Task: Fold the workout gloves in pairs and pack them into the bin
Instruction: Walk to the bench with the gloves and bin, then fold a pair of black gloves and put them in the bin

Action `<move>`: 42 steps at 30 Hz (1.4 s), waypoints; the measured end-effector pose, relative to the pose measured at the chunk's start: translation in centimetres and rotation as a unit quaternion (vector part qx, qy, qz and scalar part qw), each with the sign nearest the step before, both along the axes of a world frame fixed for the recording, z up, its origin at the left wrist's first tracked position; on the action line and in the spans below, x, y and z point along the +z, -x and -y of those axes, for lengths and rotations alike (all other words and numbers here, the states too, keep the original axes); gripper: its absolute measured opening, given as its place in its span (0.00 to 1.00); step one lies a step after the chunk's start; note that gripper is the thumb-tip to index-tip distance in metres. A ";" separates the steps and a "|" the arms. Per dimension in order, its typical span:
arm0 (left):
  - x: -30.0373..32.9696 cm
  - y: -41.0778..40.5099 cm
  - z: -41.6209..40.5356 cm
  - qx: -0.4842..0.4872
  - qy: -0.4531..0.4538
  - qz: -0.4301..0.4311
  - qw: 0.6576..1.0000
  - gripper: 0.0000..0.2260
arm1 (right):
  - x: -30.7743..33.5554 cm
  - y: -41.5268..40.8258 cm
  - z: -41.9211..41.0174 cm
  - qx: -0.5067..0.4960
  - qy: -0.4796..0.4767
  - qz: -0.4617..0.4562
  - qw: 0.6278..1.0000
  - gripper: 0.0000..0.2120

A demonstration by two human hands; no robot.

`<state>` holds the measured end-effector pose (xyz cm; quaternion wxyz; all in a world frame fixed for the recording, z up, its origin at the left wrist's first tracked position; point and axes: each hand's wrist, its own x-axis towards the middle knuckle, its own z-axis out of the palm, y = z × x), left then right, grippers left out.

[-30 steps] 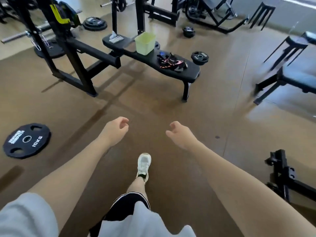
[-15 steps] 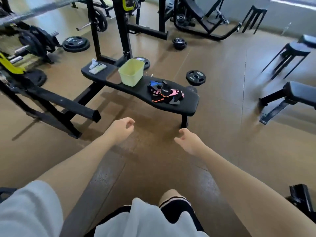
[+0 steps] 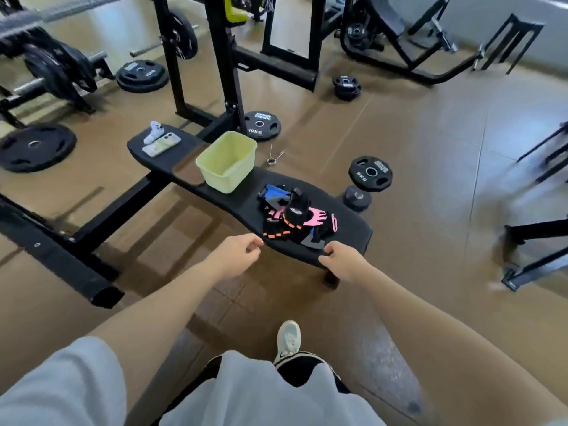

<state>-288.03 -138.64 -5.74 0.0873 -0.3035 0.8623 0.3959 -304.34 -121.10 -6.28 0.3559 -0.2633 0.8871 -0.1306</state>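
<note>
A: Where do the two hands lie relative to the tabletop (image 3: pixel 344 238)?

B: Both reach its near long edge. The left hand (image 3: pixel 236 255), fingers loosely curled, its grip holding nothing, hovers just short of that edge beside the orange-trimmed corner of the glove pile (image 3: pixel 295 215). The right hand (image 3: pixel 342 261) lies at the near edge toward the right end, fingers bent; whether its fingertips touch the pad or the grey glove cannot be told.

A: And the gloves themselves?

B: A loose, overlapping heap on the right half of the tabletop: blue, black with orange trim, pink, grey. None is folded. Bare black pad remains to the right of the heap and between heap and bin.

A: The container?

B: A pale yellow-green bin (image 3: pixel 227 161) stands upright at mid-length, open mouth up, with only its bare inner walls showing.

A: What occupies the far left end?

B: A phone (image 3: pixel 161 145) lying flat and a small white object (image 3: pixel 153 132) just behind it.

A: Any legible writing?

B: A weight plate (image 3: pixel 261 124) on the floor behind the bin reads "10KG". A smaller plate (image 3: pixel 370 173) past the right end reads "5KG". A spring collar (image 3: pixel 275 155) lies on the floor between them.

A: Room to move?

B: Open brown floor lies before the near edge, where one white shoe (image 3: pixel 287 338) is planted.
</note>
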 end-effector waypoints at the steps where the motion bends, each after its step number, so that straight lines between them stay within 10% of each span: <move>1: -0.2 1.6 0.7 -0.002 -0.002 0.009 1.000 0.12 | -0.3 1.8 0.7 0.006 -0.004 0.010 1.000 0.20; 21: -5.2 20.3 18.5 -0.037 -0.046 0.065 0.996 0.12 | -6.4 15.8 15.3 -0.053 -0.043 0.066 0.995 0.14; 29: -15.3 25.7 21.7 -0.070 -0.069 0.113 0.989 0.17 | -15.8 17.4 18.6 -0.223 -0.065 0.094 0.968 0.11; 42: -31.5 32.1 22.6 -0.043 0.026 0.035 0.998 0.19 | -31.2 24.3 24.6 -0.235 -0.125 -0.030 0.963 0.13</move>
